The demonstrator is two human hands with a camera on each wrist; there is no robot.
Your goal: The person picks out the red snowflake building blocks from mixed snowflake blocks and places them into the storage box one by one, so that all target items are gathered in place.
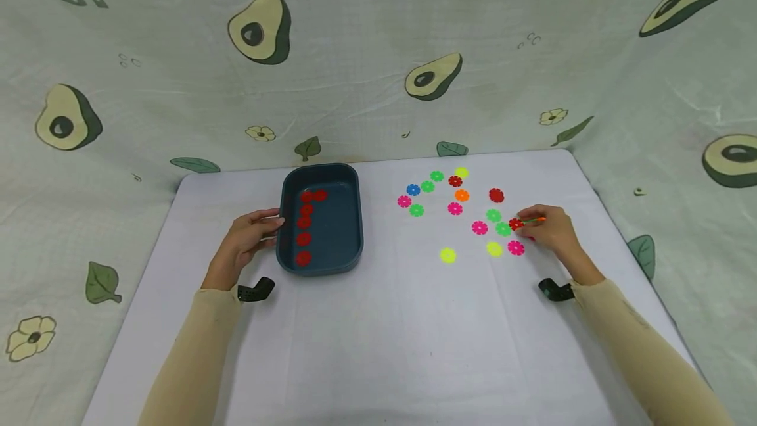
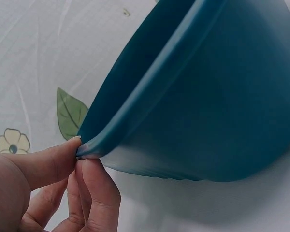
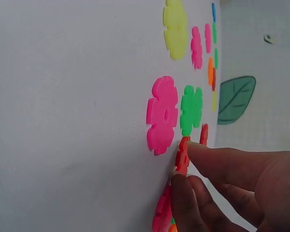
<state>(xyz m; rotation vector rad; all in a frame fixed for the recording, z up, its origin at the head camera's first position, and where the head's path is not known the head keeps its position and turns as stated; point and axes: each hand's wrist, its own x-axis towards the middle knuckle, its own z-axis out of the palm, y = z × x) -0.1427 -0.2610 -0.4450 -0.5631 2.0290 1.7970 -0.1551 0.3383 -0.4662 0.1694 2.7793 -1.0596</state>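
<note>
At the left, a dark blue tray (image 1: 331, 267) stands with several red flower-shaped discs (image 1: 304, 222) lying in it. My left hand (image 1: 251, 235) pinches its left rim between thumb and fingers, seen close in the left wrist view at the tray's rim (image 2: 135, 106). On the right side, my right hand (image 1: 552, 229) pinches a red flower-shaped disc (image 3: 182, 157) between thumb and fingertips. Beside it lie a pink disc (image 3: 162, 116) and green discs (image 3: 187, 111). Other discs lie partly hidden under that hand.
Several loose discs spread over the table's right half, among them a blue disc (image 1: 413, 190), an orange disc (image 1: 462, 195), a yellow disc (image 1: 448, 255) and a dark red disc (image 1: 496, 195). A patterned cloth (image 1: 355, 51) hangs behind the white table (image 1: 378, 347).
</note>
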